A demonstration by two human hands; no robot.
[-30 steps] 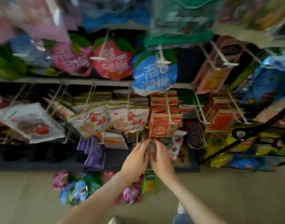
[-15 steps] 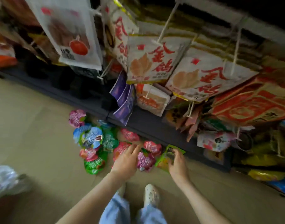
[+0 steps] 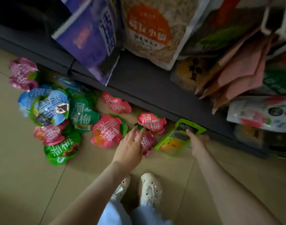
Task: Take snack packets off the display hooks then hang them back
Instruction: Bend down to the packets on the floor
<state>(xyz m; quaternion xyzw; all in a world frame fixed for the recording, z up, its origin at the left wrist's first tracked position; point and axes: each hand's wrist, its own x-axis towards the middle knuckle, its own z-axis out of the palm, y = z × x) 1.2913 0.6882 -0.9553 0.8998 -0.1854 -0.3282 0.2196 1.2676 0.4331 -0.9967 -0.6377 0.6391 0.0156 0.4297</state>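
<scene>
Several round snack packets in pink, green and blue lie in a heap on the tiled floor (image 3: pixel 33 184) below the rack. My left hand (image 3: pixel 130 146) hovers with fingers spread over a pink packet (image 3: pixel 148 143), its fingertips at the packet's upper edge. A green rectangular packet (image 3: pixel 174 140) lies flat to the right, against the rack's base. My right hand (image 3: pixel 197 141) rests on its far corner with one finger laid on top; whether it grips the packet is unclear. More packets hang on hooks above, among them a purple packet (image 3: pixel 90 39) and an orange-labelled packet (image 3: pixel 148 31).
The dark base shelf (image 3: pixel 139 82) of the rack runs diagonally across the view. Pink flat packets (image 3: pixel 241 69) and a white packet (image 3: pixel 259 112) hang low at the right. White wire hooks (image 3: pixel 269 26) stick out at the top right. My white shoes (image 3: pixel 148 189) stand just behind the hands.
My view has dropped from the hanging rows to the floor. Both hands came down from the hooks; the left now spreads over a pink packet, the right touches the green one.
</scene>
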